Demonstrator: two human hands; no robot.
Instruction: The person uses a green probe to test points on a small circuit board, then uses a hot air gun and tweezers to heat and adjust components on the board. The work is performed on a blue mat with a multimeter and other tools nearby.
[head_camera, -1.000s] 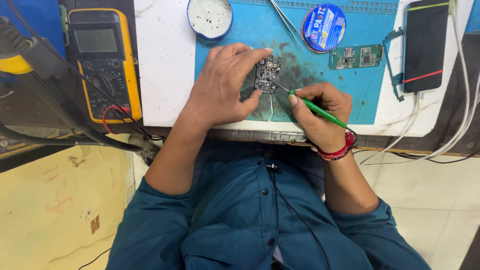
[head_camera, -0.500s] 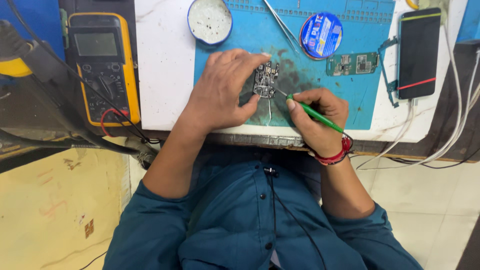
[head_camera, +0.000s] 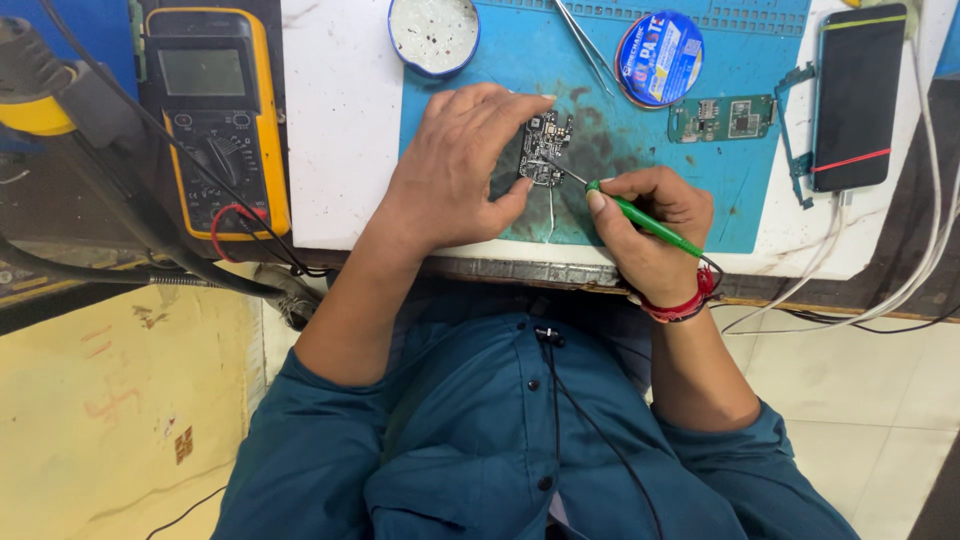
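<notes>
left hand (head_camera: 455, 170) steadies circuit board (head_camera: 545, 148), right hand (head_camera: 650, 235) applies green screwdriver (head_camera: 645, 222)

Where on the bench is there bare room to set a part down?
Free: the white tabletop strip between the yellow multimeter and blue work mat. Crowded: mat top, with round white tin, metal tweezers, blue paste tin and green circuit board.

Round blue labelled paste tin (head_camera: 659, 58) top centre, dark phone screen (head_camera: 856, 95) right, grey multimeter display (head_camera: 202, 72) left
</notes>
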